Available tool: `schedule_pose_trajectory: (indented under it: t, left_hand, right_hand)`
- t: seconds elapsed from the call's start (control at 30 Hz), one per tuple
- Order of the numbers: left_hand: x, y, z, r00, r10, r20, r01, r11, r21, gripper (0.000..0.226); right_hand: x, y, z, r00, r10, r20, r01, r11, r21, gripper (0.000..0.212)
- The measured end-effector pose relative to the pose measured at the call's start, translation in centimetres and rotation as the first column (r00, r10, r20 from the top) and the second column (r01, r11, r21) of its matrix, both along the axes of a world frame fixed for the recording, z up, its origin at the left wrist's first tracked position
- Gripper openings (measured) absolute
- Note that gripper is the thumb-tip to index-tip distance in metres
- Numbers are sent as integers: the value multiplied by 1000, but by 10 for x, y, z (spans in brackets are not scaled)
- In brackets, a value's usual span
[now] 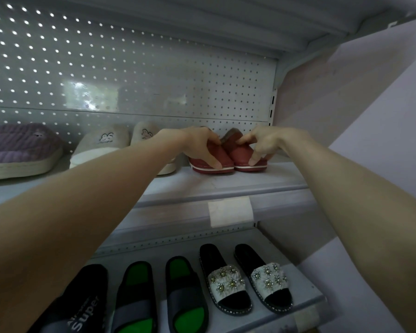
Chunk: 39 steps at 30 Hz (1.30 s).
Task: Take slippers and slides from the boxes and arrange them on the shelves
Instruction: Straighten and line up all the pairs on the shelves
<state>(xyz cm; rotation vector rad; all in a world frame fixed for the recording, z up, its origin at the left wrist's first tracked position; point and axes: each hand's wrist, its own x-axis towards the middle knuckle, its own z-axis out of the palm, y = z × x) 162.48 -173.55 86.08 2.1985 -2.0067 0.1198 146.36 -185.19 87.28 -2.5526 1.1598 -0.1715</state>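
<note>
Both hands reach to the far right of the upper shelf point(226, 182), where a pair of red slippers stands side by side, toes toward the near edge. The left hand point(199, 145) grips the left red slipper point(223, 155) over its top; the right hand point(262, 143) grips the right red slipper point(241, 153) likewise, with thumbs at the fuzzy collars. To the left sit cream slippers point(101, 145) and a purple slipper point(19, 147). Below, the lower shelf point(300, 282) carries black-and-green slides point(136, 301) and jewelled slides point(226, 281).
</note>
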Motion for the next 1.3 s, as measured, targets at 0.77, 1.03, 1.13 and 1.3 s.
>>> schedule_pose_trajectory:
  t: [0.77, 1.03, 1.13, 1.3]
  left_hand:
    - [8, -11, -6, 998, -21, -61, 20, 999, -27, 79]
    - [10, -13, -5, 998, -19, -65, 18, 1000, -11, 79]
    - [9, -11, -5, 998, -21, -55, 20, 1000, -15, 79]
    - [7, -8, 0, 1000, -7, 1, 7, 1000, 29, 78]
  right_hand:
    - [10, -3, -3, 1000, -1, 21, 1, 1000, -23, 81]
    - [9, -3, -2, 1000, -1, 8, 1, 999, -33, 81]
    - [9, -1, -1, 1000, -4, -5, 3, 999, -35, 81]
    - [8, 8, 5, 999, -17, -45, 14, 998, -60, 75]
